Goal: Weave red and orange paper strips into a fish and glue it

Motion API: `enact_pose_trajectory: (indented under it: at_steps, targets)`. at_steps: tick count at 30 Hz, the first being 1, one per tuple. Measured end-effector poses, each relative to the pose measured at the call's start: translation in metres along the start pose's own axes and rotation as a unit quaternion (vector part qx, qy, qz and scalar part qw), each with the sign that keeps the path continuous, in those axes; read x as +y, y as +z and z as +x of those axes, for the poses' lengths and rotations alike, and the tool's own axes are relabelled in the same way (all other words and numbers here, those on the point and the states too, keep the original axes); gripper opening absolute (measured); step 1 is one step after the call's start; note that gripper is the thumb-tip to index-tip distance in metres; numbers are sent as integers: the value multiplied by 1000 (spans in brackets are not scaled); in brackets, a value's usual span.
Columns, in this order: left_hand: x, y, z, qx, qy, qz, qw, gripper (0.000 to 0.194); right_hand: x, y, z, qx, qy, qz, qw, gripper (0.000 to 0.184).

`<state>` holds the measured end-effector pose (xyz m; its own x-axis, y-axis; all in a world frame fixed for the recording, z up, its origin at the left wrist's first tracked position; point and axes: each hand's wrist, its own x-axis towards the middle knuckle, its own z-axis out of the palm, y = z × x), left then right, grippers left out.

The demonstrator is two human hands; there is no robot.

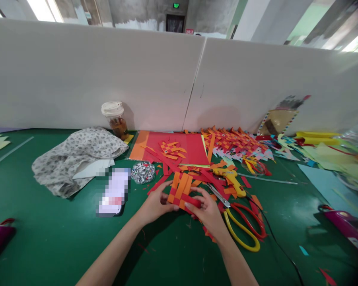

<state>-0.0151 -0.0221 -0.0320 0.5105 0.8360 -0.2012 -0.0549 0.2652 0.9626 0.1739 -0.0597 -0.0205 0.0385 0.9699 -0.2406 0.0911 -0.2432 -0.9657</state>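
Note:
Between my hands is a small woven piece of orange and red paper strips, held up over the green table. My left hand pinches its left edge, thumb in front and fingers behind. At the right side, my right hand grips the same piece, its thumb near a curled red strip. Just right of that hand lie scissors with red and yellow handles, blades pointing up-left. A yellow glue gun rests behind them. Loose red and orange strips are scattered beyond my fingers.
Woven paper fish are piled at the back right, beside red paper sheets. A clear dish of googly eyes, a phone, a patterned cloth and a lidded cup stand left. A black cord runs along the right.

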Motion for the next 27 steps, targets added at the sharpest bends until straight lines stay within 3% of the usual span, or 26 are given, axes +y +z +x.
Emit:
enact_pose_trajectory:
  at_steps: [4,8,14,21,27]
  targets:
    - [2,0,0,-4,-15,-9,1000,87,1,0,0,3,-6,0,1000,55]
    - [-2,4,1,27,-22,-3,999,84,1,1,0,-9,-21,-19,1000,56]
    - [-9,8,3,71,49,40,995,72,6,4,0,-26,-31,-40,998,54]
    - [-5,4,1,20,-9,-13,1000,64,8,2,0,-41,-34,-42,998,53]
    - [1,5,2,49,6,-45,998,65,4,2,-4,-63,-27,-71,995,53]
